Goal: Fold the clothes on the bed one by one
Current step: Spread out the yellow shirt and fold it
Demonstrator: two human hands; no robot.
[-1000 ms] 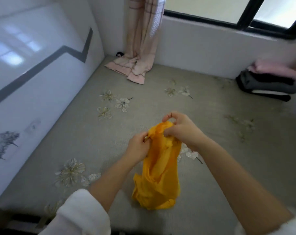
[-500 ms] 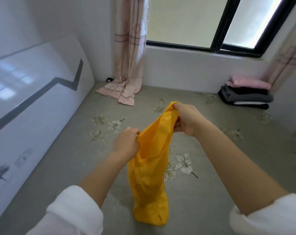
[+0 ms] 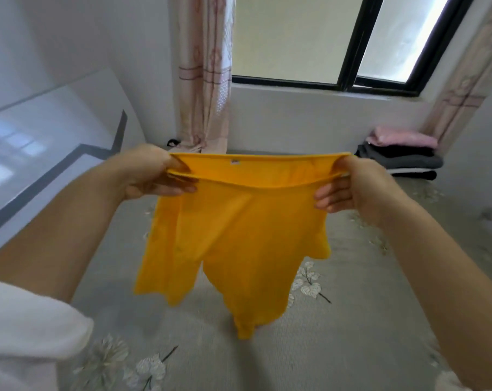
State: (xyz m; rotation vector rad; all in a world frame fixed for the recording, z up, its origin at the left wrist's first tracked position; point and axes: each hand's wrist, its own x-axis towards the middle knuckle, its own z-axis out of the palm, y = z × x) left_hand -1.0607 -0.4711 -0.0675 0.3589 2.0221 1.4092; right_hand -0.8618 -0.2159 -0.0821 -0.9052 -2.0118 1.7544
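Head view shows a pair of yellow shorts (image 3: 233, 235) held up in the air above the bed (image 3: 380, 320), stretched sideways between two hands. The left hand (image 3: 151, 173) pinches one end of the elastic waistband (image 3: 256, 167) with thumb on top and fingers curled beneath; the right hand (image 3: 349, 187) clamps the opposite end the same way, so both are closed on the garment. Between the two grips the waistband runs taut, its front and back edges slightly parted, and a small label shows on the inner back edge. Below the grips the two legs hang free, the one under the left hand shorter and flatter, the one nearer the right hand twisted and drooping lower toward the floral bedspread. The likely trouble lies in that uneven hang: if the shorts are lowered as they are, the twisted leg would probably touch the bed first and bunch beneath the rest, leaving a crooked fold. A fingertip pinch on slippery thin fabric could also let one end slide out, dropping that side and collapsing the spread shape. Pulling harder outward from either grip might overstretch the elastic instead of smoothing the cloth. Well beyond the right hand, a stack of folded clothes (image 3: 402, 159) sits against the wall under the window, apart from the shorts.
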